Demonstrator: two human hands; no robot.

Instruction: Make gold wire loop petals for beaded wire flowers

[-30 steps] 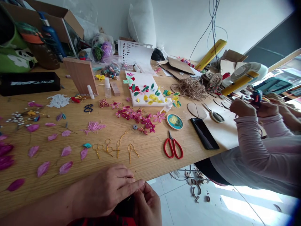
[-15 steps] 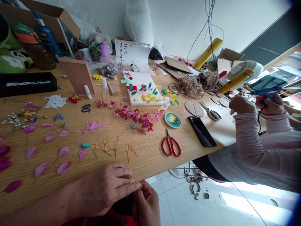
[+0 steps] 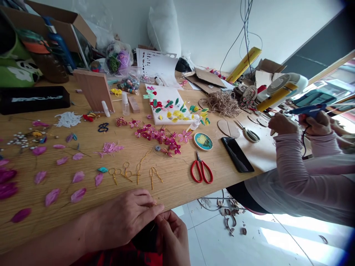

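Note:
At the table's front edge, my left hand (image 3: 124, 218) is closed in a pinch on a thin gold wire (image 3: 155, 203), mostly hidden by the fingers. My right hand (image 3: 174, 236) meets it fingertip to fingertip, thumb and forefinger pressed together on the same wire. Just beyond, several twisted gold wire pieces (image 3: 153, 178), some with loops, lie on the wooden table (image 3: 177, 190). Red-handled scissors (image 3: 201, 171) rest to their right. Pink petals (image 3: 78, 195) on wire stems are spread out at left.
Pink wire flowers (image 3: 155, 136), a small round teal picture (image 3: 203, 141) and a black phone (image 3: 237, 154) occupy the middle. On the right, a co-worker's hands (image 3: 284, 123) work with a blue glue gun (image 3: 307, 110). Scraps (image 3: 229, 218) litter the floor.
My fingers have shifted slightly around the wire, staying together at the table edge. The view has turned a little, and the co-worker's glue gun has moved slightly left.

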